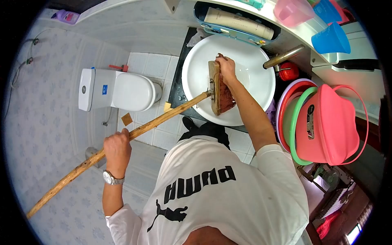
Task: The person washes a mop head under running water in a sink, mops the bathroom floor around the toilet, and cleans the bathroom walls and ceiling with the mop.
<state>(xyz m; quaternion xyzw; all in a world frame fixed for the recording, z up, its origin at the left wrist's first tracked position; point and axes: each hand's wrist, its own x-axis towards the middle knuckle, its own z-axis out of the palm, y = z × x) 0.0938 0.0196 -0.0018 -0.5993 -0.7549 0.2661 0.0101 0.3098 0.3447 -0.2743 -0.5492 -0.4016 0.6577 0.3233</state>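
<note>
Head view: a white basin sits on a dark counter in front of the person, and in it lie a wooden crossbar and a brown-red cloth that hangs along the bar's right side. At the far side, a blue caddy holds a long pale tube. On the shelf at far right are a blue cup and a pink cup; what they hold cannot be made out. To the right of the basin, a pink bucket is stacked with a green basin and a red basin. The toilet on the left has its lid down.

The wooden pole slants from near left to far right, its far-right end meeting the middle of the crossbar. The crossbar's own long axis lies across the pole, running far to near within the basin.

The left hand is wrapped in a fist around the pole, well apart from the basin, elbow bent, a watch on the wrist. The right arm reaches forward over the basin's right side, and the right hand is closed on the cloth by the crossbar's far end; whether its fingers also grip the wood, I cannot tell.
</note>
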